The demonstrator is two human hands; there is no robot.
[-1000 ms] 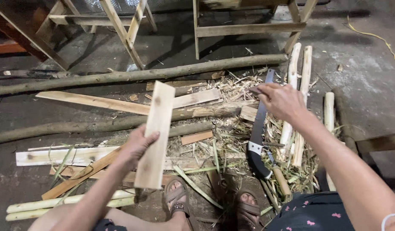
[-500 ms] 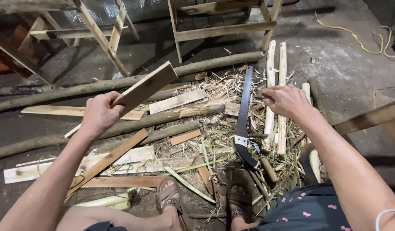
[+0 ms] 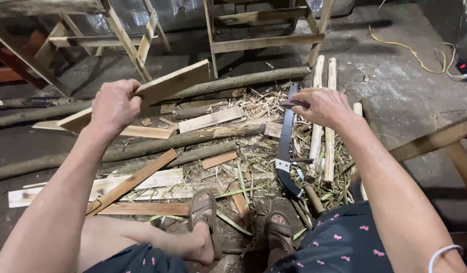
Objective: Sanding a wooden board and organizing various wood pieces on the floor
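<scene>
My left hand (image 3: 114, 105) grips a flat, pale wooden board (image 3: 167, 86) near its middle and holds it raised over the floor, slanting up to the right. My right hand (image 3: 322, 106) hovers over a pile of wood scraps, pinching a small dark sliver between finger and thumb. Just left of that hand a hand saw (image 3: 285, 146) with a black handle lies on the scraps, blade pointing away from me. Peeled pale sticks (image 3: 322, 136) lie under my right forearm.
Long rough poles (image 3: 193, 137) and flat planks (image 3: 137, 179) lie across the concrete floor. Wooden frames (image 3: 264, 43) stand at the back. A yellow cord (image 3: 410, 50) runs to a power strip at far right. My sandalled feet (image 3: 203, 212) rest among shavings.
My left hand lifted the board from upright near my knees and swung it leftward and up to a slanted hold. My right hand stayed near the saw's tip.
</scene>
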